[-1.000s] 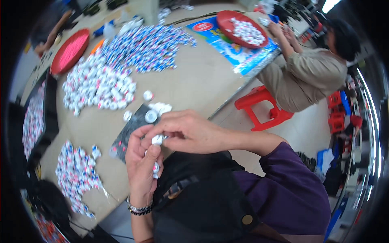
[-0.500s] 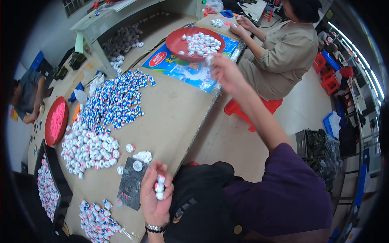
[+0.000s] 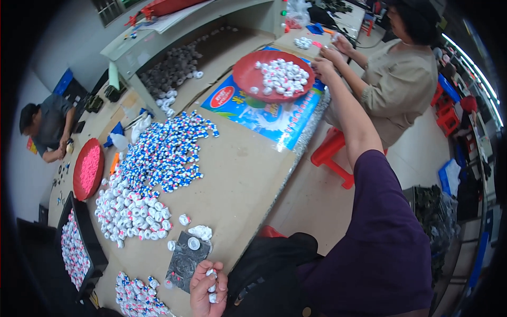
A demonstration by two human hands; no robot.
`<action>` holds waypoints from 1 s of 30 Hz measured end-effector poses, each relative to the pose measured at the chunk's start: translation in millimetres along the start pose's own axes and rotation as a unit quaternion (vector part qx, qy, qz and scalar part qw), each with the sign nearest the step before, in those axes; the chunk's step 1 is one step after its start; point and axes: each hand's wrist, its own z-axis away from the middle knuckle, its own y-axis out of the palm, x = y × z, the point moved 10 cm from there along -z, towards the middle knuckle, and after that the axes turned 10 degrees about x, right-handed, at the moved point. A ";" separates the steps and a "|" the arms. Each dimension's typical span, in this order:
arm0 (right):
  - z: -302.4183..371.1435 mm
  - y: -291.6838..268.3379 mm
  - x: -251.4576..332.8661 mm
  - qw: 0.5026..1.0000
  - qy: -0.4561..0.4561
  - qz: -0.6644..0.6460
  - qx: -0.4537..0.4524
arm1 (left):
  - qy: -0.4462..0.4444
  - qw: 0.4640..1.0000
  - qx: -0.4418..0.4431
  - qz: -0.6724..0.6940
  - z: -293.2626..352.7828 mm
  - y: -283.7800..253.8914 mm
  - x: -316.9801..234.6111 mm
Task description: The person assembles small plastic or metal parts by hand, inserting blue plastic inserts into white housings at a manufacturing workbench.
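My left hand [image 3: 207, 289], low in the middle, is closed around several small white pieces with pink spots [image 3: 212, 282], held in a short column. My right arm stretches far forward. At its end my right hand [image 3: 324, 70] has its fingers bent at the far right rim of a red basin [image 3: 245, 87], seemingly gripping it. White rounded pieces [image 3: 282, 78] lie heaped in that basin. Beside my left hand is a dark grey slab [image 3: 185, 259], bearing a round white piece [image 3: 194, 243] near its upper end.
Piles of blue-and-white pieces [image 3: 163, 150] and white ring-like pieces [image 3: 129, 214] cover the table's left side. A black tray [image 3: 95, 248] and a basin of pink bits [image 3: 90, 169] stand farther left. A co-worker [image 3: 396, 79] sits beyond the red basin, close to my right hand.
My right hand has reached farther forward, from the basin's near right side to its far right rim. My left hand keeps its pieces, fingers curled more tightly. The whole view has shifted.
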 end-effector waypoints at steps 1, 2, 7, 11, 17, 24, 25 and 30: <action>2.2 0.3 0.9 1.000 -0.001 0.018 -0.024 | -0.001 1.000 0.010 -0.026 -0.6 -1.7 -1.7; 4.1 0.7 3.8 0.998 -0.003 0.037 -0.049 | 0.009 1.000 0.004 -0.025 -0.9 -4.2 -3.1; 34.5 -13.3 21.7 0.991 -0.081 -0.021 -0.103 | -0.004 0.998 0.006 0.059 -1.8 -3.0 3.9; 120.7 20.1 58.4 0.981 -0.189 -0.030 -0.022 | 0.009 0.998 0.018 0.065 -3.6 1.4 6.8; 313.7 151.8 57.7 0.958 -0.119 -0.091 0.246 | 0.038 0.996 0.068 0.044 6.6 19.7 -5.5; 482.3 284.1 33.1 0.852 -0.054 -0.026 0.520 | 0.083 0.994 0.063 0.035 14.2 -1.2 -11.7; 489.4 296.2 27.4 0.843 -0.040 -0.024 0.536 | 0.097 0.990 0.069 0.069 14.3 -3.9 -14.4; 514.9 325.2 35.9 0.798 -0.141 0.082 0.580 | 0.126 0.978 0.064 0.152 25.2 -19.0 -19.6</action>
